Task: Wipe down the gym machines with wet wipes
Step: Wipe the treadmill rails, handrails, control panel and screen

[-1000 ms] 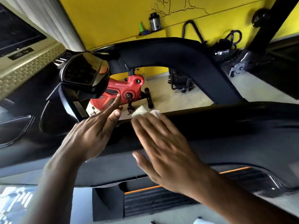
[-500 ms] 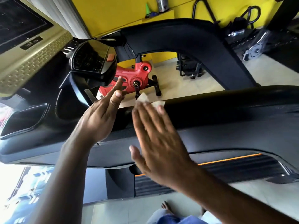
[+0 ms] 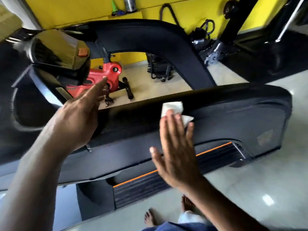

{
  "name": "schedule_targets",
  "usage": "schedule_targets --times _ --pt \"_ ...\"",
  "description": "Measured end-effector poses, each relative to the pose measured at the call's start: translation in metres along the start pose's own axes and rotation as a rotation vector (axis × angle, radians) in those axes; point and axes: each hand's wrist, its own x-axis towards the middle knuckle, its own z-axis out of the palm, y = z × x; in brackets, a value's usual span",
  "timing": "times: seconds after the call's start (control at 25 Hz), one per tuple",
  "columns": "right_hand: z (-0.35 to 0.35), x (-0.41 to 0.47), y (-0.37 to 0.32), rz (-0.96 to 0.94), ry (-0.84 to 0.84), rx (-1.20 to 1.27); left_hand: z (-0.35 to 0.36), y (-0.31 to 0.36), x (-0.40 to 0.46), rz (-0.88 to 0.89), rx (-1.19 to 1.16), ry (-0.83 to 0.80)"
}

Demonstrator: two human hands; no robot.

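The right hand (image 3: pixel 176 147) lies flat on the side of a big black gym machine (image 3: pixel 233 119). Its fingers (image 3: pixel 173 124) are straight and spread a little, and the thumb sticks out to the left. A white wet wipe (image 3: pixel 173 108) is under the tips of these fingers. Most of the wipe pokes out past the fingertips, up toward the top edge of the machine's side panel, and a small corner of it shows to the right of the fingers. The fingers press the wipe on the black panel; they do not curl round it.

The left hand (image 3: pixel 78 117) is up and to the left of the wipe, well apart from it. Its fingers are straight and point up and to the right, and it holds nothing. I cannot tell if this hand touches the machine.

Above the left hand is the machine's shiny dark screen (image 3: pixel 56 50) with a small orange button (image 3: pixel 82 52) on its right side. A thick black arm of the machine curves over the top. Behind it a red exercise bike (image 3: pixel 110 75) stands on the pale floor (image 3: pixel 266 180) by a yellow wall (image 3: pixel 83 9). An orange stripe (image 3: pixel 213 149) runs along the low black step of the machine. Two bare feet (image 3: pixel 150 217) show at the bottom.
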Motion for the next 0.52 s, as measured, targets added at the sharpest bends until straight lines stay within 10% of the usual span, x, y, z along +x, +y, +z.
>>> schedule_targets --times 0.2,0.52 --pt "-0.016 0.001 0.057 0.230 0.057 0.040 0.001 0.018 -0.001 -0.051 0.113 -0.043" --pt "-0.044 0.088 -0.004 -0.136 -0.033 0.006 0.000 0.044 -0.001 -0.026 0.281 -0.180"
